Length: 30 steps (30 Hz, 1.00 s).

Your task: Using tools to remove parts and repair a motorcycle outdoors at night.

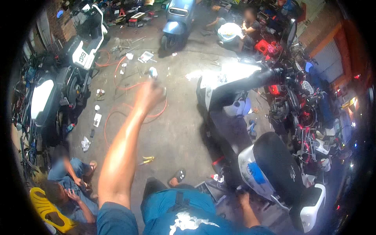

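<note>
My left arm stretches forward over the floor. My left hand (150, 94) is smeared by motion, so its fingers do not show clearly. Just beyond it appears a small white and blue item (153, 72); whether the hand touches it I cannot tell. To my right stands a white and black scooter (274, 160) with a long dark seat and a blue patch on its side panel. My right hand (244, 199) is low beside the scooter's lower flank, its fingertips hidden in shadow there. A dark open tray or case (209, 192) lies near that hand.
A red hose (105, 129) loops across the floor, near yellow-handled pliers (147, 160). White scooters line the left; a blue scooter (177, 25) stands ahead. People sit at lower left (74, 184) and far right (250, 27). Parts crowd the right wall.
</note>
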Each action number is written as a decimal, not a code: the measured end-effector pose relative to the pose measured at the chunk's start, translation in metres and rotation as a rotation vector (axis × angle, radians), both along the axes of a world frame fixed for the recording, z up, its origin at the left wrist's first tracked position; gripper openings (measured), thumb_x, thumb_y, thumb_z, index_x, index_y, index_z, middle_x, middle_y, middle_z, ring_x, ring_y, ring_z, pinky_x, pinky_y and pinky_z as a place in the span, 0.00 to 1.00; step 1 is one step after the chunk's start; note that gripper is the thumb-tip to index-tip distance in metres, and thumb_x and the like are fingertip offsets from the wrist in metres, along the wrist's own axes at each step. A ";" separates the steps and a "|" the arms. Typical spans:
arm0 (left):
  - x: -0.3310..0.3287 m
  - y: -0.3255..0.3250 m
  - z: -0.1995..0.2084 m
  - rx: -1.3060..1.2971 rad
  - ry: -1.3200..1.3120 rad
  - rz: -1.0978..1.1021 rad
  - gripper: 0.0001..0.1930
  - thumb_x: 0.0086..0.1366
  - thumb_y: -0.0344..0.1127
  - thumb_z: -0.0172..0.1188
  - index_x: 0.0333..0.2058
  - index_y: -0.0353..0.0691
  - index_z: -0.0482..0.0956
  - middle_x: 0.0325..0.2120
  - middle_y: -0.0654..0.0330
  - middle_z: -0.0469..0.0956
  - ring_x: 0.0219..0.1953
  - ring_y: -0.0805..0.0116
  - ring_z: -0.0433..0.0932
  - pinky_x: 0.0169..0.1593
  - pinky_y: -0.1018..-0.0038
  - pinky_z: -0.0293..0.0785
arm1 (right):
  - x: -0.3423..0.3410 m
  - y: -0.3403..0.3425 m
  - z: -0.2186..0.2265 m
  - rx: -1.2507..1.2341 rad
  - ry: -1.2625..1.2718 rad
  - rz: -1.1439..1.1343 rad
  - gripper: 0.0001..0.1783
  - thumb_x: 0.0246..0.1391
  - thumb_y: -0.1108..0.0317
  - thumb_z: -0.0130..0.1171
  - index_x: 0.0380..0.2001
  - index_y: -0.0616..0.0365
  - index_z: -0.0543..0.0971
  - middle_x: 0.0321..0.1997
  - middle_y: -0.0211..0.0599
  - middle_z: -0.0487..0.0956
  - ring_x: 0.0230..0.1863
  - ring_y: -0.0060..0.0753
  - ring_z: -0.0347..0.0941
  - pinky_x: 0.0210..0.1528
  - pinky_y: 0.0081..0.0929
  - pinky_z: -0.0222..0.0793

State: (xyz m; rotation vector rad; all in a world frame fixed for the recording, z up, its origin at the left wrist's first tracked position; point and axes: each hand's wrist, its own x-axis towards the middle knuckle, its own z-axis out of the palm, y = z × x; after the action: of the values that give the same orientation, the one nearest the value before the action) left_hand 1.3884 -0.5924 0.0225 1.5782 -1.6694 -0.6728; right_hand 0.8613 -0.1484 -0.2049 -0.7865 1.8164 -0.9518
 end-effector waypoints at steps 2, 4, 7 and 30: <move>0.072 0.053 -0.127 0.314 0.011 0.209 0.16 0.51 0.38 0.54 0.32 0.30 0.77 0.32 0.40 0.76 0.37 0.47 0.75 0.41 0.60 0.69 | 0.079 -0.102 0.082 -0.090 0.554 0.283 0.10 0.46 0.68 0.56 0.28 0.65 0.77 0.23 0.35 0.76 0.28 0.29 0.72 0.34 0.24 0.65; 0.157 0.141 -0.265 0.420 -0.147 0.323 0.12 0.49 0.36 0.55 0.19 0.30 0.75 0.24 0.42 0.76 0.27 0.48 0.75 0.34 0.56 0.68 | 0.122 -0.151 0.128 0.016 0.303 0.069 0.14 0.46 0.65 0.57 0.33 0.65 0.77 0.27 0.36 0.77 0.32 0.26 0.72 0.36 0.23 0.66; 0.213 0.259 -0.337 0.477 -0.826 -0.107 0.12 0.46 0.38 0.53 0.14 0.37 0.79 0.16 0.48 0.76 0.20 0.55 0.77 0.26 0.63 0.70 | 0.153 -0.193 0.146 0.065 0.210 0.084 0.16 0.45 0.64 0.58 0.35 0.66 0.77 0.31 0.41 0.78 0.33 0.30 0.73 0.39 0.25 0.67; 0.215 -0.159 -0.131 0.610 0.526 0.489 0.10 0.54 0.27 0.54 0.34 0.28 0.72 0.20 0.58 0.72 0.19 0.70 0.70 0.23 0.76 0.66 | 0.363 -0.633 0.179 0.015 0.396 0.370 0.27 0.49 0.56 0.55 0.46 0.68 0.72 0.48 0.54 0.72 0.48 0.46 0.71 0.49 0.35 0.66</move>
State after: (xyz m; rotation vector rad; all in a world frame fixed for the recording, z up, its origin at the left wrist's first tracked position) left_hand 1.6035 -0.7513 -0.1081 1.9001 -0.6779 -1.2651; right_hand 1.2244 -0.7818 -0.0257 -1.3199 1.9090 -0.5665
